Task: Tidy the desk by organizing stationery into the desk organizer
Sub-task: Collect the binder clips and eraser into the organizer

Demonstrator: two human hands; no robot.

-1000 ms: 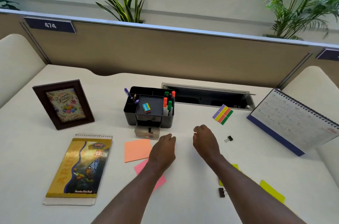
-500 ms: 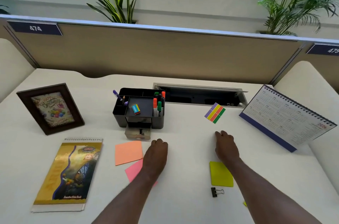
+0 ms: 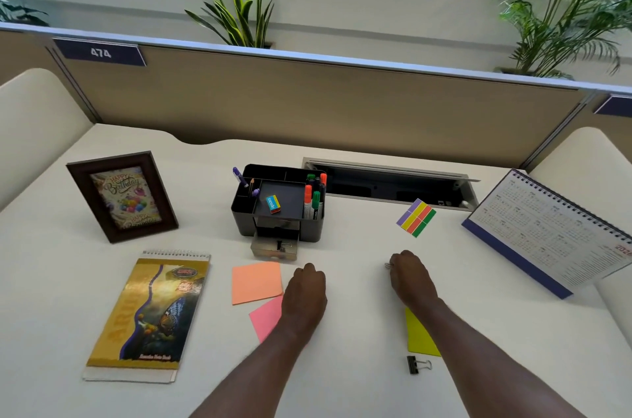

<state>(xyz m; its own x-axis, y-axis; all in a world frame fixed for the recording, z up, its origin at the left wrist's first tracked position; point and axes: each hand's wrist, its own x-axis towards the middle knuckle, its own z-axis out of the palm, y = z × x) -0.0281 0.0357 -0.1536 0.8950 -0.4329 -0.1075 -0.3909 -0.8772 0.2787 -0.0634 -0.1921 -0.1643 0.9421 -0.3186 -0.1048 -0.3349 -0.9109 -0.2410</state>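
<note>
The black desk organizer (image 3: 309,229) stands mid-desk with markers (image 3: 313,200), pens and a blue eraser (image 3: 273,203) in it. Its small drawer (image 3: 263,251) is pulled out with a binder clip inside. My right hand (image 3: 412,279) is closed on a small binder clip (image 3: 388,266); only the clip's wire handles poke out at my fingers. My left hand (image 3: 304,287) rests as a loose fist on the desk, over a pink sticky note (image 3: 266,318). An orange sticky note (image 3: 256,282), a yellow sticky note (image 3: 419,335), a second binder clip (image 3: 415,364) and coloured page flags (image 3: 416,217) lie loose.
A framed birthday card (image 3: 123,197) stands at the left with a spiral notebook (image 3: 150,315) in front of it. A desk calendar (image 3: 554,232) stands at the right. An open cable slot (image 3: 393,185) runs behind the organizer, below the partition wall.
My right hand moved right onto the small binder clip that lay on the desk and closed on it. My left hand stayed by the sticky notes.
</note>
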